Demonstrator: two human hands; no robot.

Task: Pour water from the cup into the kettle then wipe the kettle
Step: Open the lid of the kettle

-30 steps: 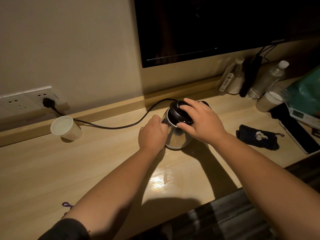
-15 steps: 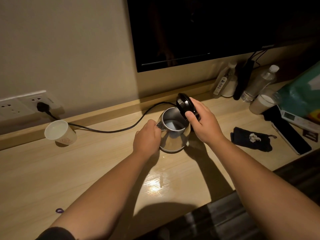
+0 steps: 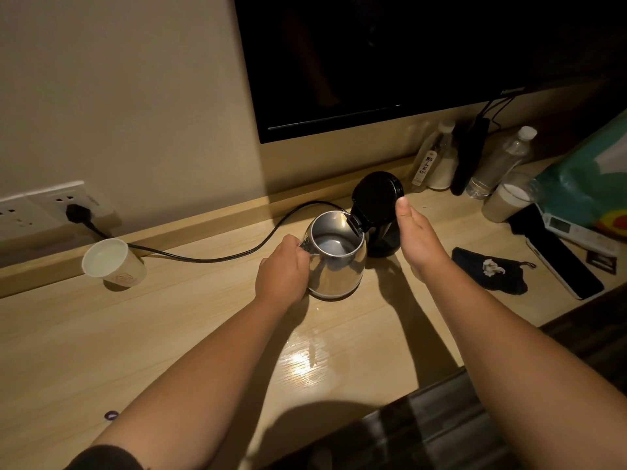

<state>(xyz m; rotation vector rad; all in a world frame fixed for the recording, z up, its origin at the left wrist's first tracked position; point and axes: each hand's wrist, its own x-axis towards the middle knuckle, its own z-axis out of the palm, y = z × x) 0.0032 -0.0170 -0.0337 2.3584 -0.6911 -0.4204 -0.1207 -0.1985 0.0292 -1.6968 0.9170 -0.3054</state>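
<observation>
Since half a second ago the round black plastic lid [image 3: 375,195] has swung from half-raised to fully upright, and the right hand [image 3: 419,237] has let go of it; that hand now hovers just beside the lid, fingers straight and relaxed, holding nothing.

Judging progress: only the opening step looks done. Across the pale wooden surface [image 3: 169,334], the polished steel kettle [image 3: 334,262] stands with its mouth uncovered, a little water or a reflection showing at the bottom; I cannot tell which. The pour itself is not yet done, and neither is the wiping. A dark folded cloth [image 3: 488,274] lies to the right, well apart from the kettle, and may serve for that.

The left hand [image 3: 283,274] is the working grip: its fingers curl round the kettle's side at the spout, steadying it. The white paper cup [image 3: 112,262], still full, sits far left near the wall socket [image 3: 51,206], well apart from both hands and untouched.
</observation>
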